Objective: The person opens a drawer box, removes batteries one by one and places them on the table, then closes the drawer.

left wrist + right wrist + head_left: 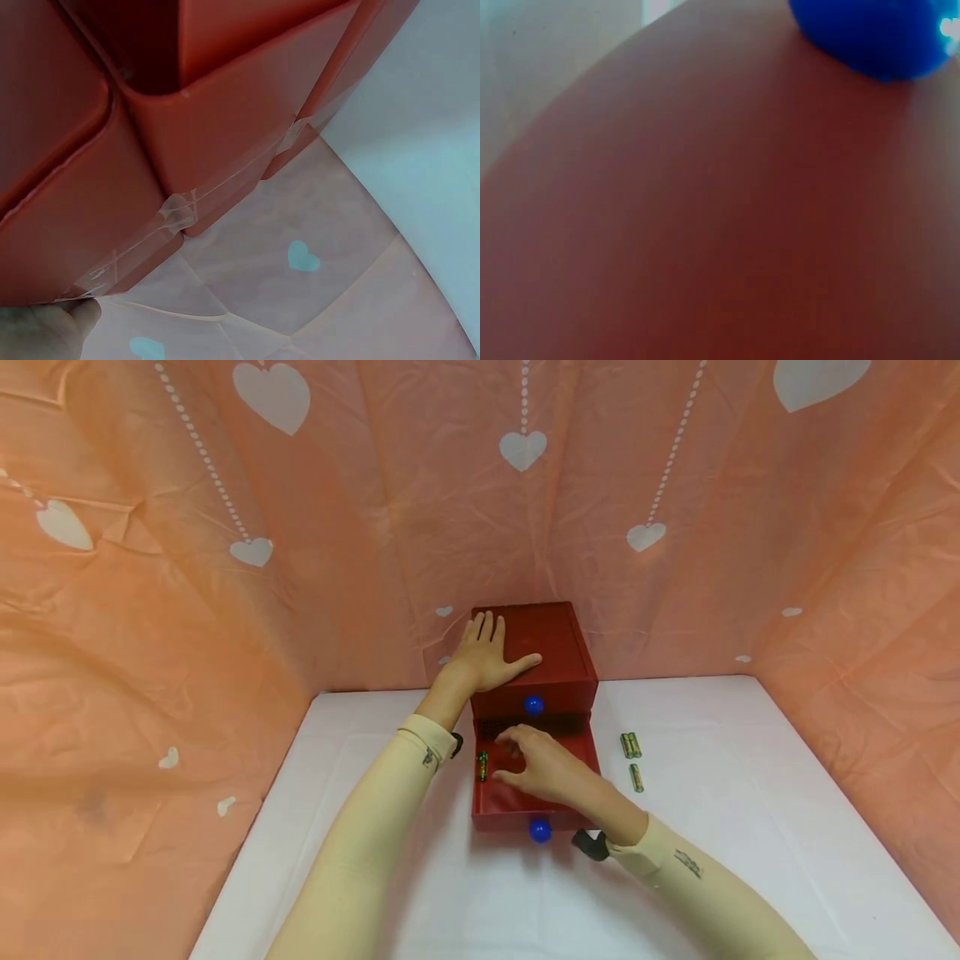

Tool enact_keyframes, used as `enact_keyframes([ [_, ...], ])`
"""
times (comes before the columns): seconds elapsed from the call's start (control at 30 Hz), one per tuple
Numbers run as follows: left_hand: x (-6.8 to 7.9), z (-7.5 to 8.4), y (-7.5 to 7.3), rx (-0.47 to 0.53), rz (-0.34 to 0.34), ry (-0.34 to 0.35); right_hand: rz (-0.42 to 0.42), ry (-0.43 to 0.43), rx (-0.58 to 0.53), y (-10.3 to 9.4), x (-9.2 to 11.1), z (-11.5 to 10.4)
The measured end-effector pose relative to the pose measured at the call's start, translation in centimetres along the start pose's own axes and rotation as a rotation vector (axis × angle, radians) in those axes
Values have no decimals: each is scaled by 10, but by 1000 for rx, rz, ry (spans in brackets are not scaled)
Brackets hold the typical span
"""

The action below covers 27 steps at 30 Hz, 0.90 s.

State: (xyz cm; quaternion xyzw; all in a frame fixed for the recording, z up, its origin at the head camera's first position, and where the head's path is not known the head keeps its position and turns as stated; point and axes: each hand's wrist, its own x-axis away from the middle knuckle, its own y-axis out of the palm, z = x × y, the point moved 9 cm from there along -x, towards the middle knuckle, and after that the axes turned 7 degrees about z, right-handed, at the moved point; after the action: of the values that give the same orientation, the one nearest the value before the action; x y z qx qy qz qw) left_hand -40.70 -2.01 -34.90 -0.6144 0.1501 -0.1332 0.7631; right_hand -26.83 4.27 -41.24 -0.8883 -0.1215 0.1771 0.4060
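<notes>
A red two-drawer cabinet [547,643] stands against the back cloth, its lower drawer [498,810] pulled out. My left hand [487,658] rests on the cabinet top with fingers spread; part of that hand [41,330] shows at the corner of the left wrist view. Inside the drawer, along its left wall, lies a green battery [482,766]. Over the drawer hovers my right hand [546,766], thumb and bent fingers apart, pointing at that battery with a gap between. The right wrist view is filled by a blurred red drawer front [705,225] and a blue knob [877,30].
On the white table [697,843], right of the drawer, a pair of batteries [631,745] lies side by side, with a single battery [637,777] nearer me. Blue knobs mark the upper drawer [495,702] and lower one. Orange cloth [420,510] surrounds the table.
</notes>
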Motion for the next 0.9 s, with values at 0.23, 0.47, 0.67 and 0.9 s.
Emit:
enact_keyframes([
  [0.23,1,1,-1,6,7,5,-32,14,13,7,-5,-1],
  [0.47,1,2,-2,-3,10,6,-53,22,34,13,-9,0],
  [0.67,1,1,-1,-2,10,0,-47,13,36,13,-10,-2],
  [0.9,0,1,-1,-2,12,4,-49,26,49,14,-12,-3],
])
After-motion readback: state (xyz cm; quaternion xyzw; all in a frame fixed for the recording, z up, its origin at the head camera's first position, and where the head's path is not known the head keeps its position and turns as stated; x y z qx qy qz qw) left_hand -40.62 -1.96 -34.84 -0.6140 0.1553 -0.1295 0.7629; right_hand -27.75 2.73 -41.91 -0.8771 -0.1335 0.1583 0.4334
